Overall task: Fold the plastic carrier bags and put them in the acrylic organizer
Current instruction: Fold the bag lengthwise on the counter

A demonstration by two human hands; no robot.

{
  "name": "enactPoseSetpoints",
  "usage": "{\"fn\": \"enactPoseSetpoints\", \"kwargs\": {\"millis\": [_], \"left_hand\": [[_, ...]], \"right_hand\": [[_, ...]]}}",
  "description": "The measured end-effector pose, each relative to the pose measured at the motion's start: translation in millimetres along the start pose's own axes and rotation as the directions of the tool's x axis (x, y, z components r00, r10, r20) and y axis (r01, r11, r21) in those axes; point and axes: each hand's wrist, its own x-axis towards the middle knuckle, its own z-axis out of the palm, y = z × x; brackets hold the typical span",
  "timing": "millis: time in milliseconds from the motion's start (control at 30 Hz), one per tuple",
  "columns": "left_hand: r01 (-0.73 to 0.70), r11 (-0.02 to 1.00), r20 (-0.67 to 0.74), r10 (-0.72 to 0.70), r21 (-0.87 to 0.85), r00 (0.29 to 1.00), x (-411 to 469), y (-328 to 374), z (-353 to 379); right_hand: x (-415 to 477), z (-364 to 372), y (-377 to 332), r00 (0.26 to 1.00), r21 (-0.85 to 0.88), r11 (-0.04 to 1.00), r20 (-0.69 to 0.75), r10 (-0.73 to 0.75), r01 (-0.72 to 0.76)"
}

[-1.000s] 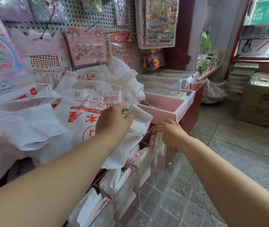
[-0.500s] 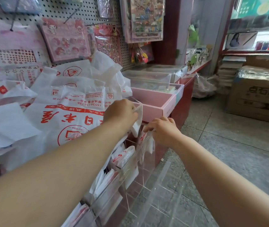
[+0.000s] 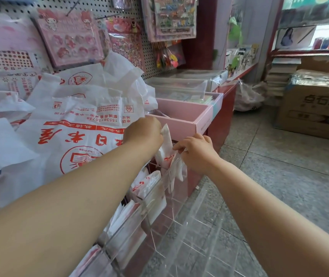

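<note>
My left hand [image 3: 144, 131] grips the top of a folded white carrier bag [image 3: 165, 148] with red print, which stands partly down in the farthest slot of the clear acrylic organizer [image 3: 159, 198]. My right hand [image 3: 196, 150] is beside it, fingers curled on the front wall of that slot and on plastic there. Nearer slots hold several folded bags [image 3: 145, 182]. A heap of unfolded white bags with red print [image 3: 79, 124] lies on the counter to the left.
A pink box [image 3: 181, 124] stands just beyond the organizer, with clear boxes [image 3: 179, 86] behind it. Sticker packs hang on the pegboard [image 3: 69, 35]. Tiled floor lies to the right, with a cardboard carton [image 3: 315, 108] and stacked books [image 3: 279, 76].
My left hand has brought the folded bag from above the heap down into the far slot. The right hand stayed at that slot's front wall. The view shifted right.
</note>
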Motion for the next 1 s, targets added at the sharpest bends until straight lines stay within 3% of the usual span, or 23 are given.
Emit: {"fn": "enactPoseSetpoints", "kwargs": {"millis": [300, 600, 800, 900, 1000], "left_hand": [[-0.018, 1.000, -0.057, 0.017, -0.023, 0.998, 5.0, -8.0, -8.4], [-0.036, 0.996, -0.024, 0.038, 0.085, 0.999, 4.1, -6.2, -1.3], [0.071, 0.997, 0.098, -0.069, -0.022, 0.993, -1.0, -6.3, 15.8], [0.009, 0.997, 0.139, 0.002, -0.079, 0.990, -1.7, -1.0, 19.3], [-0.072, 0.992, 0.055, 0.078, -0.103, 0.995, -5.2, -3.6, 21.2]], "right_hand": [[-1.1, 4.9, -0.9, 0.999, 0.081, 0.997, -0.033, 0.013, -0.011], [3.2, 6.0, -5.2, 0.999, -0.073, 0.997, 0.044, -0.014, 0.017], [-2.0, 9.1, -1.0, 0.985, 0.157, 0.987, -0.163, 0.047, -0.021], [-6.3, 8.7, 3.1, 0.963, 0.219, 0.975, -0.257, 0.085, -0.028], [-10.5, 10.4, 6.3, 0.960, 0.267, 0.964, -0.268, 0.075, 0.000]]}}
